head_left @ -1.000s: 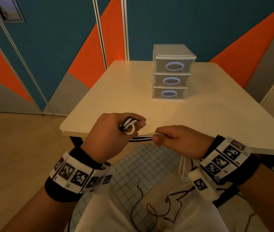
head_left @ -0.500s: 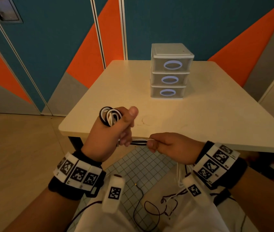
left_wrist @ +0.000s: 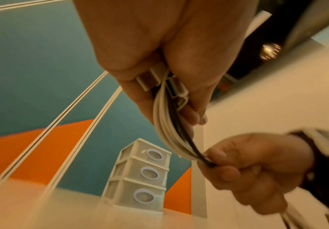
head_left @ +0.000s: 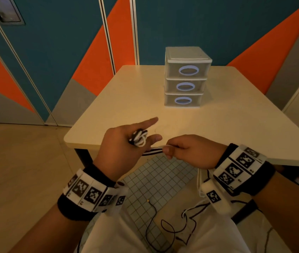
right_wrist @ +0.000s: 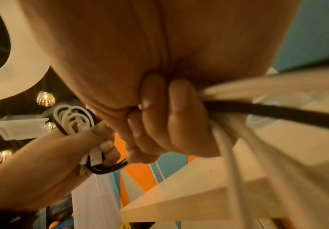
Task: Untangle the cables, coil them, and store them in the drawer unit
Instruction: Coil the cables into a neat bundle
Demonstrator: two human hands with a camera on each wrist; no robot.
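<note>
Bottom of the head frame: loose black cable trails in loops over the lap and the grid mat on the floor, a white strand mixed in by the right wrist. Not coiled yet.

Mid frame, both hands work one bundle just in front of the worktop near edge. Left hand grips the coil, black and white loops wound round its middle fingers; index finger sticks out straight toward upper right, thumb also out, the other fingers curl. Left wrist view shows plug ends clamped in the palm by the curled fingers, with white and black strands running down to the other hand. Right hand is a closed fist pinching the striped run of cables that stretches between the two hands; more strands drop from the fist toward the lap. Right wrist view: fingers curled tight round black and white strands, blurred.

Progress, my read: coiling underway, a few turns on, a good length still hanging. Cables look bundled together, so whether untangling is finished I cannot tell. Storing not started.

Far, upper centre-right: drawer unit stands on the worktop, three drawers, all look closed, well apart from the hands. Teal and orange wall panels behind.
</note>
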